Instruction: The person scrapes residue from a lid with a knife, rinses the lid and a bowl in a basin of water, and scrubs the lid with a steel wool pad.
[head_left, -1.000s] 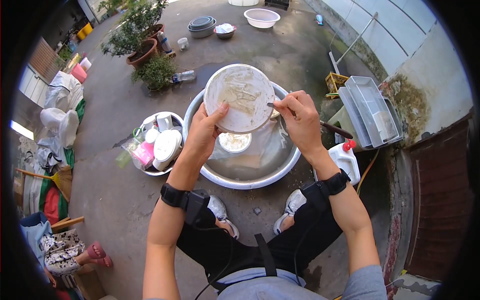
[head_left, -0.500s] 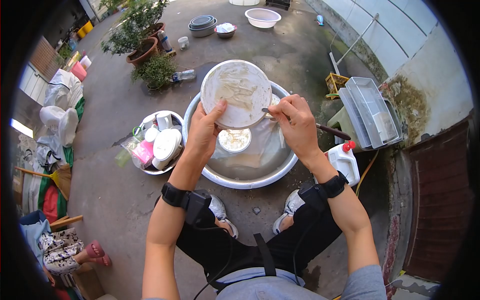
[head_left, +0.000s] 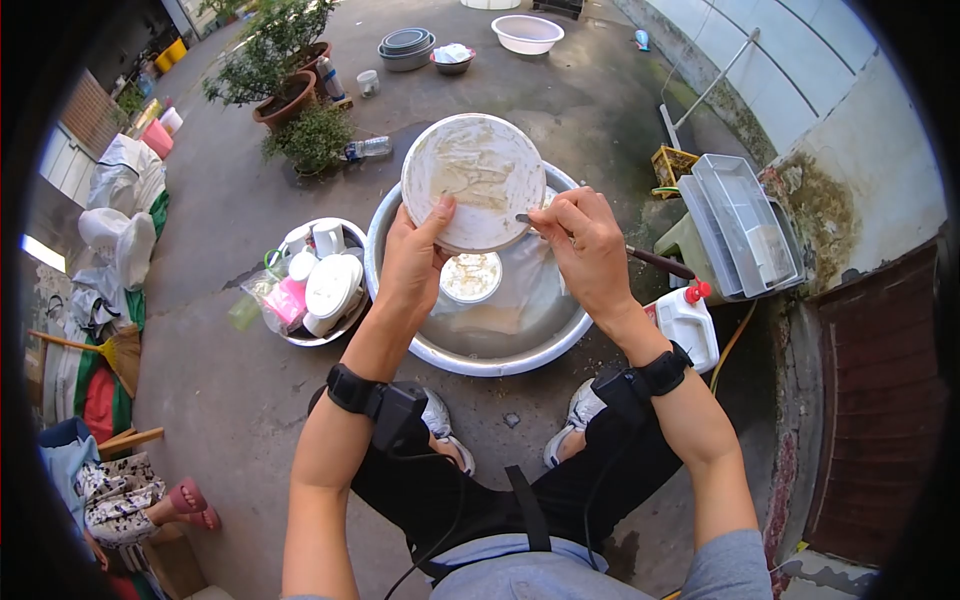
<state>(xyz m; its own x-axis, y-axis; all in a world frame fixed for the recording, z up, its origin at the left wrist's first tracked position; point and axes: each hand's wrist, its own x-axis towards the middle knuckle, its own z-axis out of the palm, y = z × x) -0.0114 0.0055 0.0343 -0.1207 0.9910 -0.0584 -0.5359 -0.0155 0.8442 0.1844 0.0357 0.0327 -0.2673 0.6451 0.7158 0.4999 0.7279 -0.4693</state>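
My left hand (head_left: 412,255) grips a round white lid (head_left: 488,170) by its lower left edge, thumb on top. Dried brownish residue streaks the lid's face. In my closed right hand (head_left: 585,240) is what looks like a knife (head_left: 662,262), its dark handle sticking out to the right. The small metal tip lies against the lid's right side, near the rim. Both hands are above a large metal basin (head_left: 480,368) of cloudy water. A smaller white round piece (head_left: 470,278) with brown residue is in the basin, partly covered by the lid.
Left of the basin, a bowl (head_left: 318,340) holds white cups and lids. A white jug (head_left: 688,330) with a red cap and stacked clear bins (head_left: 745,225) stand right. Potted plants (head_left: 285,100) and tubs (head_left: 527,35) are farther back. Another person's legs (head_left: 150,510) show at lower left.
The lid has risen slightly and turned a little in my left hand. My right hand has shifted slightly left, with the tool tip still at the lid's right side.
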